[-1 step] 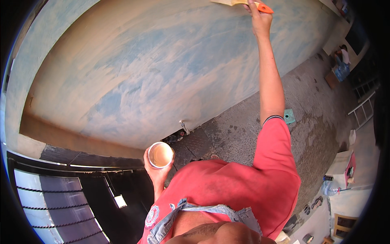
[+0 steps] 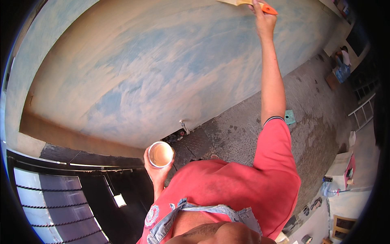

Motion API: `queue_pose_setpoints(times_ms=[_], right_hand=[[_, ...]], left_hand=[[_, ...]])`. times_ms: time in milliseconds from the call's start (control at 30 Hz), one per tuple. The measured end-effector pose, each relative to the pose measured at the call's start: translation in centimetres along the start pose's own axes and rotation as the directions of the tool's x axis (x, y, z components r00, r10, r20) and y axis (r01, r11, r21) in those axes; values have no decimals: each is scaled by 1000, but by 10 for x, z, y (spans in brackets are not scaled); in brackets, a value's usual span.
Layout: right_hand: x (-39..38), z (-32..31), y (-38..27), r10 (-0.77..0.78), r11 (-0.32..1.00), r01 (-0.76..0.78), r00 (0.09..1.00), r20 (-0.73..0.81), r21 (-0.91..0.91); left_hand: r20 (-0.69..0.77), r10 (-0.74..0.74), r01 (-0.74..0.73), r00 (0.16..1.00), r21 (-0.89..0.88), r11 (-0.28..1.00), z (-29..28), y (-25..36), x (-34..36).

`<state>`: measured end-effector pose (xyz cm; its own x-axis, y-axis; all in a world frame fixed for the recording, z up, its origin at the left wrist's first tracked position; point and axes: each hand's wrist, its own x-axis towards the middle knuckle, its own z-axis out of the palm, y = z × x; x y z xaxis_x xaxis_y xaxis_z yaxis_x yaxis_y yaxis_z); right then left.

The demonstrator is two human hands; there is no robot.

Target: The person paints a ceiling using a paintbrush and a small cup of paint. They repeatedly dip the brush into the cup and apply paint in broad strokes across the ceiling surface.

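My left hand point(image 2: 156, 172) is wrapped round a cup point(image 2: 161, 153) of creamy beige paint and holds it upright low in front of the wall. Stretched far up at the top of the view, my right hand point(image 2: 265, 24) grips a paintbrush point(image 2: 269, 9) by its handle, which ends in orange. The brush's pale bristles point left along the wall point(image 2: 170, 77), and the top edge of the picture cuts part of them off. Whether they touch the wall I cannot tell. Blue and beige streaks cover the wall.
A pipe stub point(image 2: 183, 126) sticks out at the wall's foot. Behind my right arm a green block point(image 2: 289, 117) lies on the rough paved ground point(image 2: 243, 126). To the right are a ladder point(image 2: 361, 113), a water jug point(image 2: 330, 188) and a seated person point(image 2: 344, 57). A dark barred gate point(image 2: 85, 195) stands lower left.
My right hand and the paintbrush have shifted slightly to the right along the wall. My left hand and the cup have stayed in place.
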<state>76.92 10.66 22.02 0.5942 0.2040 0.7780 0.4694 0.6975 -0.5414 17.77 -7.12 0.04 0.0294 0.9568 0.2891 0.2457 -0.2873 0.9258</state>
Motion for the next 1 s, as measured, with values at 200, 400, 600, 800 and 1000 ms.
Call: queue_pose_setpoints(times_ms=[200, 400, 600, 800, 1000], right_hand=[[-15, -3, -17, -134, 988, 113, 962, -237, -100], [-53, 34, -15, -274, 898, 197, 950, -150, -393], [-127, 125, -60, -404, 849, 382, 915, 18, -365], [-167, 167, -99, -263, 965, 262, 961, 86, 14], [-162, 176, -90, 23, 952, -73, 986, 167, 298]], left_hand=[[24, -23, 24, 999, -33, 999, 2, 3, -1], [32, -39, 39, 999, -10, 999, 5, 9, 3], [6, -2, 2, 1000, 17, 1000, 5, 7, 7], [-19, -5, 5, 1000, -29, 1000, -4, 3, 6], [-57, -44, 46, 997, 25, 999, -17, 3, 1]])
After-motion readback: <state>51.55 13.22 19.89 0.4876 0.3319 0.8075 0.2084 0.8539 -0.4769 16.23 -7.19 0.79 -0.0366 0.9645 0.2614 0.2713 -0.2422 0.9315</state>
